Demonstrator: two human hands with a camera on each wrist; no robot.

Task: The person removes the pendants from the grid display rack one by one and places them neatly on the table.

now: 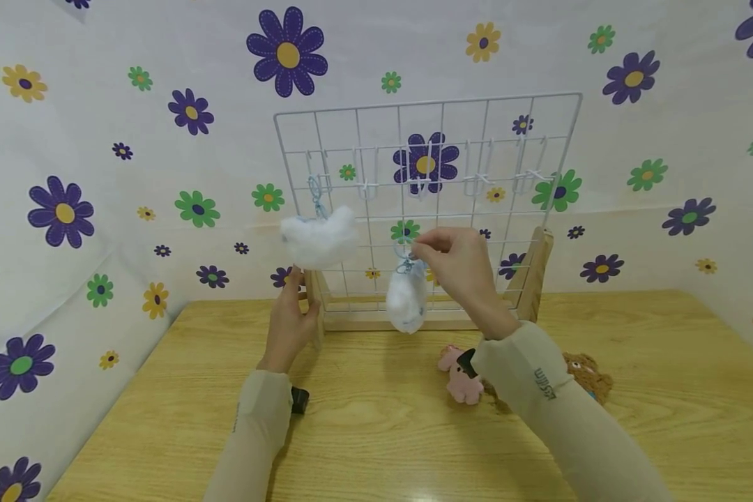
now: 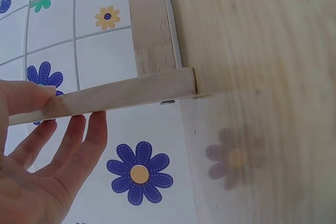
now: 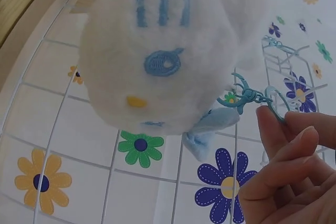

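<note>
My right hand (image 1: 461, 265) pinches a light-blue ring (image 3: 278, 103) on the clasp of a white plush keychain (image 1: 408, 300). The plush hangs from it in front of the wire grid rack (image 1: 442, 104); the right wrist view shows its blue embroidered eye, three blue stripes, yellow nose and blue bow. My left hand (image 1: 288, 324) grips the wooden side leg (image 2: 121, 93) of the rack's stand, thumb on one side and fingers on the other. Above that hand another white plush keychain (image 1: 323, 237) hangs by a light-blue chain at the rack's left end.
Several white hooks (image 1: 419, 185) line the grid, right of the hanging plush. A pink plush (image 1: 466, 387) and a brown bear plush (image 1: 592, 380) lie on the wooden table (image 1: 364, 432), partly behind my right sleeve. A flower-printed cloth (image 1: 226, 153) backs the table.
</note>
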